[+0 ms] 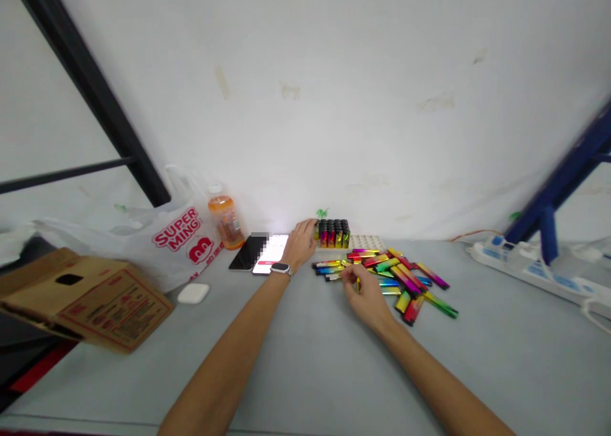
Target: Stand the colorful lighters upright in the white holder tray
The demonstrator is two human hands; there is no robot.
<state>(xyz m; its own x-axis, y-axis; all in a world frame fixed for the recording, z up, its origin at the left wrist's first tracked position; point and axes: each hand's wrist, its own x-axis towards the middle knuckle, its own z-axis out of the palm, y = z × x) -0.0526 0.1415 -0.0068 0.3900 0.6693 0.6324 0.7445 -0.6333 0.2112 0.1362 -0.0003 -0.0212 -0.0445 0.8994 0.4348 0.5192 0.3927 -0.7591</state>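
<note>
Several shiny multicoloured lighters (337,234) stand upright in tight rows with their black tops up, close to the wall. At the left end of these rows, my left hand (300,244), wearing a watch, has its fingertips closed on a yellowish lighter (316,230). My right hand (365,294) is at the left part of a loose pile of lighters (405,275). Its thumb and forefinger are curled together in a pinch; what is between them is hidden. Some lighters lie flat just left of those fingers.
A pale studded tray (367,242) lies behind the pile. Left of my hands are a phone (270,256), a dark tablet (245,253), an orange drink bottle (226,219), a white case (193,293), a plastic bag (167,245) and a cardboard box (109,305). A power strip (539,274) sits right.
</note>
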